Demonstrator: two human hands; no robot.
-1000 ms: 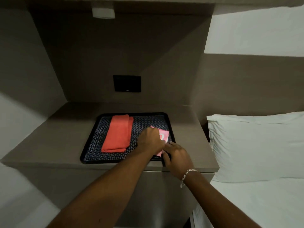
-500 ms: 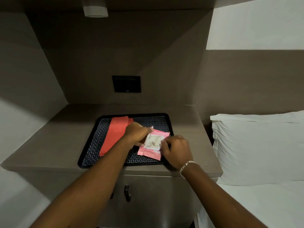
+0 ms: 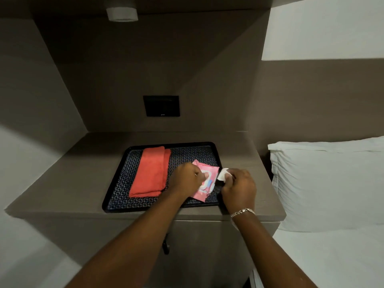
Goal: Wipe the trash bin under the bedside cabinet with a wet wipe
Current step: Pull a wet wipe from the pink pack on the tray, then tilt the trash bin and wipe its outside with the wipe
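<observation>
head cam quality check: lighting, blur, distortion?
Head view: dim and uneven; a diagonal shadow edge crosses the alcove wall above the wall panel, while the pillow is far brighter. Wide-angle bend shows in the slanted wall lines. Left hand and right hand are slightly soft; wet wipe is near white, little texture.

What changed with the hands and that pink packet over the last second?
The right hand has pulled a white wipe out of the pink packet toward the right. The left hand went from covering the packet to pressing it down. The orange towel and tray stayed put.
</observation>
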